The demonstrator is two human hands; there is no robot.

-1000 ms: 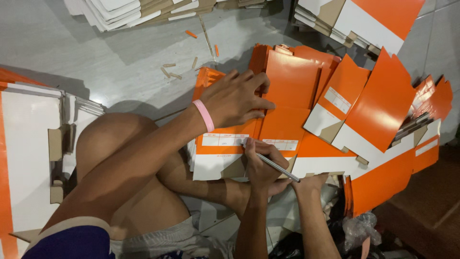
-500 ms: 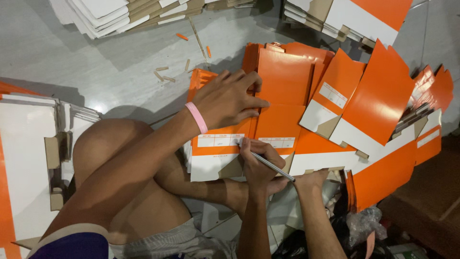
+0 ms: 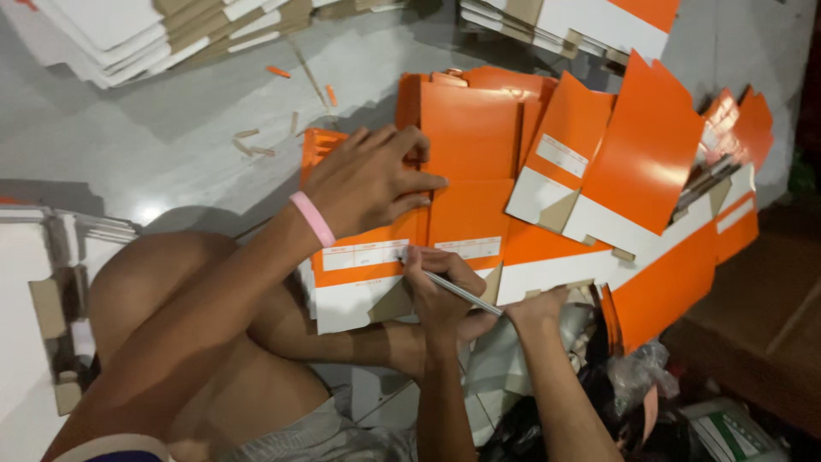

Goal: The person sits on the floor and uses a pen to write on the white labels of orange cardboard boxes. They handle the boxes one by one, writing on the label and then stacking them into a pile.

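Although the grey floor (image 3: 154,162) is wide, most of it is taken: flat white cardboard stacks (image 3: 128,34) lie at the far side, more flattened blanks (image 3: 34,291) at the near left, and a fan of orange box blanks (image 3: 650,162) spreads to the right, so free room is mostly the bare strip far left of the work. On this floor, just beyond the bent knee, lies the orange-and-white flat carton (image 3: 376,257), which looks light, stiff across its panels but easy to crease at the scored folds, with a glossy face that may slip. Its edges and flaps seem the best places to take it. Pressing it down is the left hand (image 3: 368,180), fingers spread flat on the orange panel, with a pink wristband (image 3: 312,218). Closed around a thin pen (image 3: 453,291) is the right hand (image 3: 440,295), tip at the white label strip (image 3: 363,254)
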